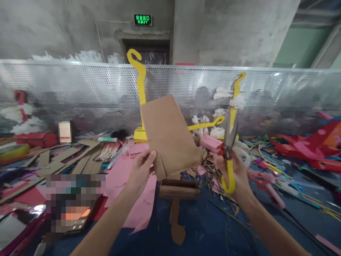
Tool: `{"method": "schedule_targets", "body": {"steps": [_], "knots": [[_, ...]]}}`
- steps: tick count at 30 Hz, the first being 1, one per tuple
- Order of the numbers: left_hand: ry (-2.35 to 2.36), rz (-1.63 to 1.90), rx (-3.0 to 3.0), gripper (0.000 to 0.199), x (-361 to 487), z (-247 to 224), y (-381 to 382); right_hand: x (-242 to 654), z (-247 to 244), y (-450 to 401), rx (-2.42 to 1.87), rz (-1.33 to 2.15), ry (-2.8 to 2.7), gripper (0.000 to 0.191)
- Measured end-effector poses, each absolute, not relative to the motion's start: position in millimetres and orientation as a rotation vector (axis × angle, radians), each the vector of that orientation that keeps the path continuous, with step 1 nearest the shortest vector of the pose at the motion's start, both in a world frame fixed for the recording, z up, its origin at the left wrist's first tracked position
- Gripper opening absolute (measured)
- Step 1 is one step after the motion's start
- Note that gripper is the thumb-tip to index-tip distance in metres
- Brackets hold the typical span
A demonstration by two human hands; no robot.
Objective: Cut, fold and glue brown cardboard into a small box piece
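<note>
A left hand [140, 171] pinches a brown cardboard sheet [170, 137] by its lower-left edge — angular, creased, raised above a blue table [204, 231] — while the right hand [237, 172] grips scissors [227, 145], blades upward.

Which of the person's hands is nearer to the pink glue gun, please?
The right hand, which holds the scissors just left of the pink glue gun. The left hand is farther left, pinching the cardboard by its lower left edge.
</note>
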State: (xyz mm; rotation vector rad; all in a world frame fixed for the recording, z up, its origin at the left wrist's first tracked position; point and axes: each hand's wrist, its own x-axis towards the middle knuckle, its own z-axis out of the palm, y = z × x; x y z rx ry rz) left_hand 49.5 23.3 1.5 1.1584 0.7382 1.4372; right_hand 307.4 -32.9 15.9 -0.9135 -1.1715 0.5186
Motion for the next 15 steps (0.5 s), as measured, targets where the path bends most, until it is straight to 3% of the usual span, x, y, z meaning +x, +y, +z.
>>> {"method": "schedule_targets", "body": {"steps": [10, 15], "knots": [[0.827, 1.761, 1.218, 0.038, 35, 14, 27, 287, -22, -52, -0.792, 1.507, -1.573, 0.052], [0.910, 1.811, 1.356, 0.033, 37, 21, 16, 282, -19, -58, -0.950, 1.519, -1.706, 0.049]]}}
